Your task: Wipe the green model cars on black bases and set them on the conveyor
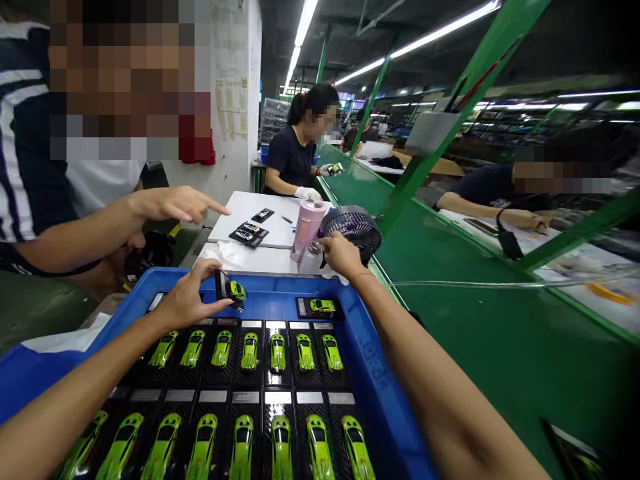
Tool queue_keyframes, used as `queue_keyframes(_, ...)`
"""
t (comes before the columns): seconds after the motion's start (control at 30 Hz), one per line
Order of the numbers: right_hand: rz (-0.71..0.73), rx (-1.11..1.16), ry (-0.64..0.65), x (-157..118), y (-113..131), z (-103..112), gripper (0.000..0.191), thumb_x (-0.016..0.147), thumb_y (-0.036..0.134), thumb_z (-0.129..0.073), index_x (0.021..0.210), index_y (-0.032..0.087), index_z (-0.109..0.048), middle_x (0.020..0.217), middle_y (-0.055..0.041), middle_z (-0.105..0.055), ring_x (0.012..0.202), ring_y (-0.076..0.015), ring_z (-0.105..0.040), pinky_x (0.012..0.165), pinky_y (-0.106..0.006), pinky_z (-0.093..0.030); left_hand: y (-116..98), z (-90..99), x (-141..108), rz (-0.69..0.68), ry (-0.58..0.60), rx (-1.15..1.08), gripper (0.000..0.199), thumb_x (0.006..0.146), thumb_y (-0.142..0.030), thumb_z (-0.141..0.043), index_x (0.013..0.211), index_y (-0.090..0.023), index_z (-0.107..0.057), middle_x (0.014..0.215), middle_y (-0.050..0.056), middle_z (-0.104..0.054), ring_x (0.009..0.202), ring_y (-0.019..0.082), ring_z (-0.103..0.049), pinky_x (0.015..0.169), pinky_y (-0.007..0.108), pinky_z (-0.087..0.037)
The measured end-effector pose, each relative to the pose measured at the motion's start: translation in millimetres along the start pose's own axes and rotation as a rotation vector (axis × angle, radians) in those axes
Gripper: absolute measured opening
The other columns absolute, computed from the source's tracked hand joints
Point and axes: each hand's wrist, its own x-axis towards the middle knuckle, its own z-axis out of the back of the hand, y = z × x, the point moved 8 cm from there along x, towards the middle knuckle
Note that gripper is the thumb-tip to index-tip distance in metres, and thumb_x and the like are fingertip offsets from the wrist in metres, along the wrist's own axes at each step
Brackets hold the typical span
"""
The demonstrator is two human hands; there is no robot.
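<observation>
My left hand (187, 297) grips a display case (231, 289) by its edges, with a bright green toy car on a black base. It holds the case tilted above the far left part of a blue bin (383, 373). Past the bin's far right corner is my right hand (344, 257), fingers curled together beside a small round-topped container (315, 248) and a black fan (354, 230). What its fingertips hold, if anything, is hidden. Rows of similar cased green cars (277, 353) fill the bin, and one case (320, 307) lies crosswise at its far side.
A pink tumbler (306, 230) stands on the white table (225, 220), near several cased cars (249, 233). From the left, a co-worker's hand (183, 203) points over the table. Another gloved co-worker (295, 153) sits beyond. A green conveyor (450, 320) runs along the right.
</observation>
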Motion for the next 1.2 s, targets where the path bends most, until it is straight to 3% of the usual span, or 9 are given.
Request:
queue_keyframes(0.1,0.046,0.058,-0.04,-19,19,28,0.018,0.093,0.024,-0.054,0.102,0.013,-0.064,0.095,-0.0054,-0.062,0.088,-0.0183,-0.059,0.08,-0.037,-0.049,-32,5.5,-9,-0.002,-0.087,-0.11,0.065,0.062,-0.016,-0.079,0.113,-0.027,-0.041,0.108,0.003,-0.059,0.102,0.021,-0.062,0.093,0.038,-0.048)
queue_keyframes(0.2,0.113,0.172,0.002,-67,50,52,0.024,0.094,0.022,-0.048,0.109,0.019,-0.067,0.086,-0.0032,-0.06,0.077,-0.0159,-0.057,0.07,-0.03,-0.047,-51,2.4,-31,0.169,-0.238,-0.512,0.058,0.068,-0.021,-0.076,0.114,-0.029,-0.041,0.101,0.002,-0.065,0.088,0.02,-0.068,0.078,0.031,-0.054)
queue_keyframes(0.27,0.148,0.267,0.079,-112,73,61,0.024,0.094,0.026,-0.049,0.11,0.026,-0.067,0.085,-0.0012,-0.059,0.071,-0.0139,-0.057,0.063,-0.026,-0.046,-59,-17.3,-55,0.349,-0.271,-0.73,0.053,0.075,-0.032,-0.07,0.12,-0.028,-0.041,0.103,0.008,-0.068,0.082,0.023,-0.07,0.072,0.035,-0.056)
queue_keyframes(0.37,0.135,0.502,0.227,-177,97,60,0.027,0.094,0.019,-0.05,0.112,0.03,-0.066,0.09,-0.0014,-0.058,0.077,-0.0133,-0.057,0.064,-0.024,-0.045,-67,-54.8,-94,0.566,-0.332,-0.93,0.043,0.086,-0.042,-0.055,0.124,-0.027,-0.042,0.102,0.011,-0.069,0.081,0.027,-0.07,0.07,0.042,-0.056)
queue_keyframes(0.53,0.151,0.666,0.25,-239,113,52,0.039,0.091,0.005,-0.049,0.119,0.028,-0.062,0.09,-0.0023,-0.055,0.082,-0.0128,-0.055,0.066,-0.023,-0.045,-68,-112.8,-139,0.778,-0.335,-1.102,0.04,0.092,-0.045,-0.042,0.127,-0.026,-0.046,0.094,0.008,-0.07,0.07,0.021,-0.069,0.065,0.037,-0.056)
queue_keyframes(0.63,0.198,0.693,0.239,-263,121,48,0.044,0.09,0.002,-0.045,0.126,0.025,-0.056,0.093,-0.004,-0.053,0.082,-0.0122,-0.055,0.065,-0.022,-0.046,-69,-132.1,-151,0.842,-0.315,-1.134,0.039,0.092,-0.044,-0.044,0.127,-0.027,-0.048,0.092,0.007,-0.071,0.073,0.02,-0.069,0.068,0.034,-0.055)
queue_keyframes(0.77,0.292,0.632,0.308,-289,131,36,0.048,0.089,-0.002,-0.041,0.131,0.019,-0.051,0.095,-0.0066,-0.05,0.08,-0.013,-0.053,0.066,-0.024,-0.047,-77,-141.8,-157,0.84,-0.281,-1.104,0.041,0.091,-0.044,-0.045,0.129,-0.028,-0.048,0.096,0.007,-0.071,0.079,0.02,-0.069,0.072,0.034,-0.055)
queue_keyframes(0.9,0.352,0.465,0.321,-299,129,26,0.053,0.087,-0.002,-0.039,0.135,0.019,-0.046,0.098,-0.0087,-0.05,0.083,-0.0158,-0.052,0.069,-0.029,-0.049,-84,-142.1,-159,0.817,-0.272,-1.053,0.043,0.091,-0.046,-0.044,0.131,-0.028,-0.046,0.102,0.009,-0.07,0.081,0.021,-0.069,0.075,0.038,-0.054)
queue_keyframes(1.2,0.382,0.282,0.246,-302,128,19,0.045,0.09,0.004,-0.039,0.131,0.02,-0.049,0.088,-0.0076,-0.05,0.068,-0.0149,-0.052,0.052,-0.024,-0.046,-79,-137.3,-164,0.816,-0.308,-1.001,0.041,0.091,-0.046,-0.046,0.127,-0.027,-0.05,0.098,0.006,-0.071,0.081,0.018,-0.068,0.073,0.031,-0.054)
